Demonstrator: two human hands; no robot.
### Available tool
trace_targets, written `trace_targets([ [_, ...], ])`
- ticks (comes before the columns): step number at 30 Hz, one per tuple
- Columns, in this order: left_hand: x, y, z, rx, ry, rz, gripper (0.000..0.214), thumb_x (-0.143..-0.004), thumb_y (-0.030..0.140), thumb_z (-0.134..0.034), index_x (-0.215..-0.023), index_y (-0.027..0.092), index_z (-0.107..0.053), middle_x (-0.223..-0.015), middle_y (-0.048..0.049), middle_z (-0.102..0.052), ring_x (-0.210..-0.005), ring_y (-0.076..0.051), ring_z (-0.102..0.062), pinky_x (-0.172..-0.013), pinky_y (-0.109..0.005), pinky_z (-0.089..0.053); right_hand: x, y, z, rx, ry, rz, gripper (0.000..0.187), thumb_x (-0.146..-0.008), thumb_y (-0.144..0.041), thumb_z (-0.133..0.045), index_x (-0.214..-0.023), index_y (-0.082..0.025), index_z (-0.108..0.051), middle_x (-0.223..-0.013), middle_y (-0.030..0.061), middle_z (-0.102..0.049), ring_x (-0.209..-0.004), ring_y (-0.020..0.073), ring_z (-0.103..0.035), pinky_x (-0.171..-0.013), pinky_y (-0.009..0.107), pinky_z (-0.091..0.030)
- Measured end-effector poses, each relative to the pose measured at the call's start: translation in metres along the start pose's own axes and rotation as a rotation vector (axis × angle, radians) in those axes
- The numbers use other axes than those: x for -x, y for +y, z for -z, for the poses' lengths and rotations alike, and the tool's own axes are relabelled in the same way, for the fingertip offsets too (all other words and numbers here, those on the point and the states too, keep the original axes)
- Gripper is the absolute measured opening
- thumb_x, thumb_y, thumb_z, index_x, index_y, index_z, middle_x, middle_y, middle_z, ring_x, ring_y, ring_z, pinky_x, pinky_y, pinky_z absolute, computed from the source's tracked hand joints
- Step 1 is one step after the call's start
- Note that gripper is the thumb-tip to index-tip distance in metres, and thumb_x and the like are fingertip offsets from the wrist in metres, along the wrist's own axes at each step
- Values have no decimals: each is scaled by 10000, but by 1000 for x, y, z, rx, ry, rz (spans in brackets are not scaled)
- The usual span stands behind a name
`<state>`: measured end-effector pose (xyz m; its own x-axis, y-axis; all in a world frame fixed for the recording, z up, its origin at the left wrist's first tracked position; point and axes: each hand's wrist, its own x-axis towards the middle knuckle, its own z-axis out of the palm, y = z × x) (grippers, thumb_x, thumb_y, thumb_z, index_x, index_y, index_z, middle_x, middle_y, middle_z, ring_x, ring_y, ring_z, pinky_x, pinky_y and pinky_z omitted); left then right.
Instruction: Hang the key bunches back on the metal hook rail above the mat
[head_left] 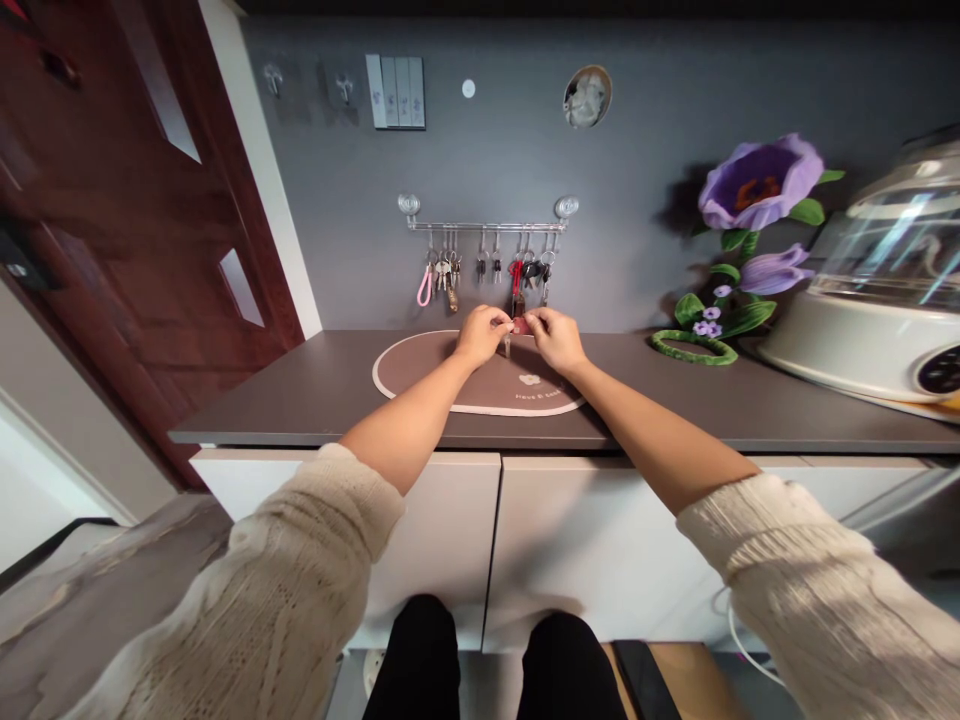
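1. Head view: counter (pixel 300 392) lies under the grip.
2. Oval mat (pixel 420 378) sits directly beneath it.
3. Key rack (pixel 487 227) hangs just above, on the wall.
4. Left hand (pixel 480 337) and right hand (pixel 556 342) both pinch a red key tag (pixel 520 325) between their fingertips.

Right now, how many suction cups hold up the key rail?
2. One suction cup at the left end of the key rail, the other at its right end, both above the left hand and right hand pinching a red tag.

in front of me a grey wall (pixel 637 200) rises behind the dark brown counter (pixel 300 390), white cabinet doors (pixel 585 540) below, a reddish wooden door (pixel 112 250) to my left.
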<state>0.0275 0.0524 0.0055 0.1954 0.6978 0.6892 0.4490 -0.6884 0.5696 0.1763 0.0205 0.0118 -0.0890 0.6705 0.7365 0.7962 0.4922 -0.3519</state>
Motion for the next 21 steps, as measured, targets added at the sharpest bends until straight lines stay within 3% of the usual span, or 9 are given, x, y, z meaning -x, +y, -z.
trace_targets([
  [10, -1, 0, 1, -47, -26, -13, 58, -711, 168, -565, -700, 158, -621, -784, -26, -557, -737, -132, -487, -751, -265, -383, -1, 3, -2, -28, -12, -92, 274, -821, -278, -373, -807, -151, -616, -813, 67, -649, -748, 160, -554, -726, 268, -402],
  [21, -4, -5, -7, 332, 26, 151, 79, -703, 198, -551, -708, 133, -595, -679, 5, -583, -648, -95, -493, -672, -228, -400, 2, 2, -2, -36, -108, -153, 340, -832, -358, -335, -663, -170, -563, -644, 32, -598, -633, 143, -510, -633, 248, -380],
])
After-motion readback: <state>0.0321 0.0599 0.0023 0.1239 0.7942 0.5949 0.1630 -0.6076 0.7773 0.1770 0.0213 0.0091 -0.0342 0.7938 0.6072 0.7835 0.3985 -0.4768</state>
